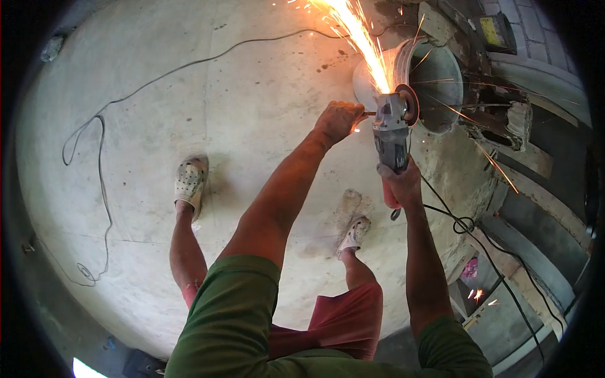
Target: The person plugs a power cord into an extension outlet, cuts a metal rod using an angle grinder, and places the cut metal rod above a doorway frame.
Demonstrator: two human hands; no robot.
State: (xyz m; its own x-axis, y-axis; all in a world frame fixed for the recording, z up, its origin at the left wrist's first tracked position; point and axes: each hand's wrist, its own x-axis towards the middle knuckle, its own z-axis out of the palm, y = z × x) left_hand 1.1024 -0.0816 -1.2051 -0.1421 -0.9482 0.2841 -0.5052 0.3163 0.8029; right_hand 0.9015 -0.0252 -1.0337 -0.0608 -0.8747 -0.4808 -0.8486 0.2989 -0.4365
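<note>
My right hand [403, 179] is wrapped round the rear of a grey angle grinder [392, 129], held upright with its head pointing away from me. At the right of its head is the round disc [408, 104]. A bright stream of sparks [353, 31] flies forward from the head, and thinner streaks go right. My left hand [340, 120] is closed on a thin rod [370, 113], which reaches the left side of the grinder head. Whether the rod is fixed to the grinder or separate, I cannot tell.
A whitish bucket [441, 88] lies on its side behind the disc. A dark cable [441, 198] loops at right; another cord [189, 66] crosses the concrete floor [145, 132]. Broken blocks and debris [520, 123] line the right edge. My feet in clogs [191, 179] stand below.
</note>
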